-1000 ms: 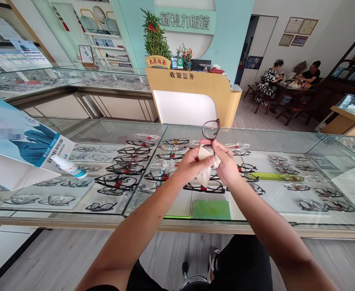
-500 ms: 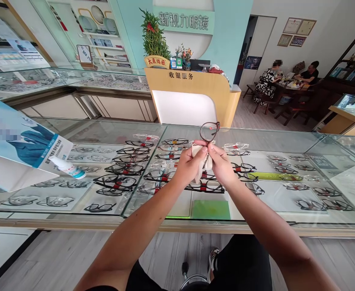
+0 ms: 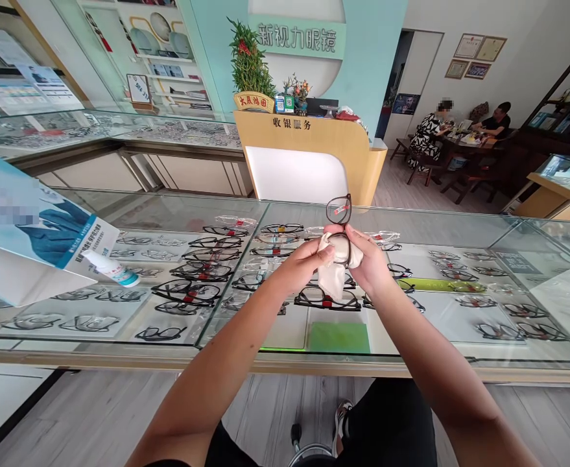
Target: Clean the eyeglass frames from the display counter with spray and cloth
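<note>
Turquoise wall point(image 3: 377, 58), grey plank floor point(image 3: 275, 415), wooden counter point(image 3: 367, 172), white doorway panel point(image 3: 423, 65), dark wooden chairs point(image 3: 469, 176)

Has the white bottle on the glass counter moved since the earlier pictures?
No. Judged against the seam in the glass counter, the white bottle sits in the same spot, left of it in the view.

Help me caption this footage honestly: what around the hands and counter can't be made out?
Head view: the far face of the glasses' lower lens, hidden by the cloth.
Head view: the cloth's bunched part, hidden by the left hand and right hand.
Head view: print on the white bottle, too small.
Head view: the blue display box's far end, cut off by the left edge.
</note>
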A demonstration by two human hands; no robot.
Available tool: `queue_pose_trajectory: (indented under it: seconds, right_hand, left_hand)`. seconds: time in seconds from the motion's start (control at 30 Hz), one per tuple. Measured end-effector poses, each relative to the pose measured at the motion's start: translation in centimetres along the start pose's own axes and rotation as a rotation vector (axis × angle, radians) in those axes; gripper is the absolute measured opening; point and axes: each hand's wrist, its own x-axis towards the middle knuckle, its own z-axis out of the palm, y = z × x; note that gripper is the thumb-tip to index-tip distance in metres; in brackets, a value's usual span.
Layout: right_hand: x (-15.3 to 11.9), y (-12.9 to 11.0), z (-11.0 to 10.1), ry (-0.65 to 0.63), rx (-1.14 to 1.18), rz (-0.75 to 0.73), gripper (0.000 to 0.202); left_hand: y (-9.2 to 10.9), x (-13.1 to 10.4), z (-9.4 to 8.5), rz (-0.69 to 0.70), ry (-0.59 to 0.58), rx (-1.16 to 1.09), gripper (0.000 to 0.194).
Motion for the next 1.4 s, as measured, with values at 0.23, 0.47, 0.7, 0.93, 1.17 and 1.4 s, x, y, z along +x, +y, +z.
queue_pose_trajectory:
  seconds: [0.23,0.47,0.7,0.93,1.17,1.4]
  right_hand:
    - [-0.1,0.7,0.5,0.013,0.016,-0.031,0.052]
    - [-0.7,1.7,1.0,-0.048,-0.083,-0.087,0.054]
    - [-0.6,0.7,1.0,-0.011,-0.064,-0.181,0.043]
    - [0.3,-1.1,-1.3,0.087,-0.069,-0.284,0.042]
    - [0.5,-2.0,-1.9,0.031,-0.135,-0.267,0.047]
    - [0.3,-3.3,-2.7,-0.089,-0.391,-0.215,0.047]
  left_hand:
    - [0.3,0.1,1.5,0.040,0.032,0.026,0.063]
    - [-0.3,0.1,2.2,0.140,0.299,0.067,0.076]
    - [-1.6,0.8,1.1,0.063,0.242,-0.037,0.075]
    - [-1.7,2.0,-0.5,0.096,0.425,-0.279,0.071]
    - [0.3,2.2,-1.7,0.191,0.434,-0.301,0.063]
    - [0.6,0.9,-2.2,0.416,0.483,0.328,0.061]
